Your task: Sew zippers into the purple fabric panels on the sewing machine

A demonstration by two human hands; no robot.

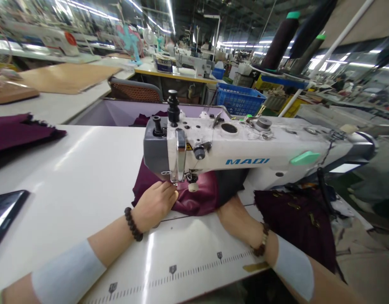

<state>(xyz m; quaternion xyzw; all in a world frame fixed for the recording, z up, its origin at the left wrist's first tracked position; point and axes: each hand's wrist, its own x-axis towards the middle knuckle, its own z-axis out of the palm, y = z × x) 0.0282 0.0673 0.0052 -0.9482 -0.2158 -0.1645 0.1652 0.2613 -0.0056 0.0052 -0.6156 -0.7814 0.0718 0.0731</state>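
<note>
A shiny maroon leather-like piece (197, 198) lies under the presser foot of a white sewing machine (251, 154). My left hand (156, 204) is closed on its left side, fingers together and fingertips close beside the needle area. On the right, my right hand (235, 215) reaches in at the piece's lower edge; its fingers are hidden beneath the material. A dark grey section (230, 185) of material adjoins the maroon behind that hand. The folds and the seam under the foot are partly covered by the machine head.
Maroon pieces (295, 219) with small yellowish marks lie right of the machine; another maroon stack (23, 131) lies far left. A phone-like dark device (7, 211) sits at the left edge. Behind stand a blue crate (240, 101), a chair (135, 89) and thread cones (281, 42).
</note>
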